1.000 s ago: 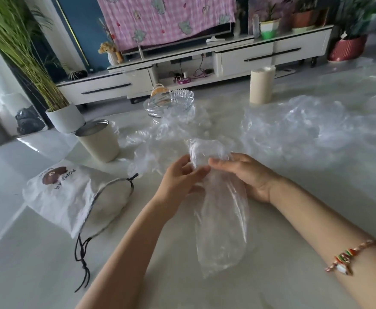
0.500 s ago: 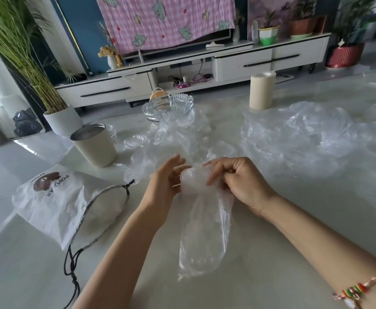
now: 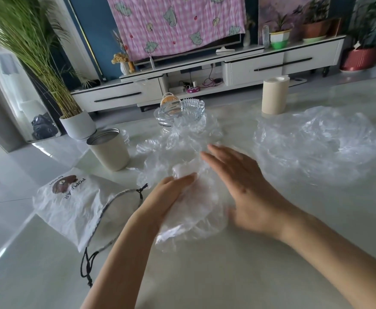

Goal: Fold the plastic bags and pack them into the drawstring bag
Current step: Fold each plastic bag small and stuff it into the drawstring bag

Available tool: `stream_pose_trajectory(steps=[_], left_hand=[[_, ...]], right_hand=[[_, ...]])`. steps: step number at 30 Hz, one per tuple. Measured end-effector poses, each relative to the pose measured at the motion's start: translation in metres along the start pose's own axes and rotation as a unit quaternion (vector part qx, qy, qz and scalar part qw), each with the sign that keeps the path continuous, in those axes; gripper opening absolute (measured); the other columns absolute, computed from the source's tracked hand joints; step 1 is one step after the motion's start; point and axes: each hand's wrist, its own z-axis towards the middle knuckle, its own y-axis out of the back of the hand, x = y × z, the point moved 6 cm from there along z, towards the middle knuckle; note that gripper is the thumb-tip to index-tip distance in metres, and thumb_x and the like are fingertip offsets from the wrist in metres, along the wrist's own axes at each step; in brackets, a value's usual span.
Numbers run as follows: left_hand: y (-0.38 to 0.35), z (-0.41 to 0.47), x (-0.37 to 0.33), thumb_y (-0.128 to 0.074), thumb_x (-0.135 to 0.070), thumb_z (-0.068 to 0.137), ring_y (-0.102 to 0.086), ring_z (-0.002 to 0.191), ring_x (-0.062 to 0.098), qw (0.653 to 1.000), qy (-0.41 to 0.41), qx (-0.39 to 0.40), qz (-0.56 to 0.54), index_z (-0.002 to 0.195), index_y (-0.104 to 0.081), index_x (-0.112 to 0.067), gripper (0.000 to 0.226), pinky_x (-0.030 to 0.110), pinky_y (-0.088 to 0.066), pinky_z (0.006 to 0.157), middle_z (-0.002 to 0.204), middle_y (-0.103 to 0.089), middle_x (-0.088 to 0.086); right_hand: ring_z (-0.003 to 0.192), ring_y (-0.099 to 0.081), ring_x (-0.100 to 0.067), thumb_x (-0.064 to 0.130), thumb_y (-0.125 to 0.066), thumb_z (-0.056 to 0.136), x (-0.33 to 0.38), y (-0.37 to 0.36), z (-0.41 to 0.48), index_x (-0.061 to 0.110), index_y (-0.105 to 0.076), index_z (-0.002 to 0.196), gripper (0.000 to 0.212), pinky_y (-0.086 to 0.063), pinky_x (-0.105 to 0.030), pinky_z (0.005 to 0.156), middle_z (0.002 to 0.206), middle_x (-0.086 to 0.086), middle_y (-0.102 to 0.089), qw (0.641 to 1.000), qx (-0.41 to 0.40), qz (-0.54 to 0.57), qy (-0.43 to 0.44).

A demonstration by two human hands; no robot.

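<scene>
A clear plastic bag [image 3: 193, 210] lies bunched on the pale table in front of me. My left hand [image 3: 171, 192] rests on its left side, fingers fairly straight, fingertips at a crumpled white knot of the plastic. My right hand [image 3: 238, 181] is flat with straight fingers, just right of the bag and blurred by motion; whether it touches the plastic I cannot tell. The white drawstring bag [image 3: 75, 201], printed with a brown bear and a black cord, lies flat to the left. More clear bags lie crumpled behind [image 3: 182, 139] and at the right [image 3: 316, 143].
A cream metal-rimmed cup [image 3: 109, 150] stands left of the bags. A glass dish [image 3: 180, 112] sits behind them and a beige cylinder [image 3: 275, 94] stands at the back right. The table's left edge runs close past the drawstring bag.
The bag that both hands held up by its top now lies lower and bunched on the table. My right hand let go and opened flat; my left hand moved onto the bag.
</scene>
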Motion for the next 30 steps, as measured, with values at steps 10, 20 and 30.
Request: stream_pose_trajectory(steps=[10, 20, 30], left_hand=[[-0.002, 0.003, -0.003, -0.055, -0.008, 0.091, -0.059, 0.042, 0.008, 0.998, -0.061, -0.011, 0.002, 0.073, -0.064, -0.001, 0.022, 0.014, -0.043, 0.040, 0.054, -0.064, 0.002], [-0.023, 0.004, -0.002, -0.056, -0.064, 0.076, -0.059, 0.072, 0.020, 0.989, -0.113, 0.010, 0.100, 0.085, -0.058, 0.008, 0.073, 0.034, -0.046, 0.074, 0.075, -0.061, 0.014], [0.008, -0.007, -0.024, -0.040, -0.031, 0.099, -0.020, 0.041, 0.008, 0.886, -0.271, -0.275, 0.256, 0.059, -0.023, -0.018, 0.045, 0.020, -0.018, 0.040, 0.049, -0.023, -0.008]], right_hand=[[0.074, -0.054, -0.001, 0.019, -0.068, 0.084, 0.021, -0.029, -0.001, 0.009, -0.071, 0.082, 0.010, -0.044, -0.020, 0.073, 0.076, 0.008, -0.062, 0.873, 0.064, 0.463, -0.137], [0.059, -0.042, -0.015, 0.015, -0.058, 0.084, -0.006, -0.033, -0.006, -0.008, -0.052, 0.071, 0.027, -0.036, -0.031, 0.057, 0.063, -0.010, -0.049, 0.880, 0.009, 0.367, -0.302], [0.054, -0.054, -0.001, 0.026, -0.067, 0.084, -0.011, -0.026, -0.010, 0.014, -0.064, 0.065, 0.023, -0.041, -0.014, 0.057, 0.059, 0.005, -0.063, 0.867, -0.014, 0.364, -0.341]])
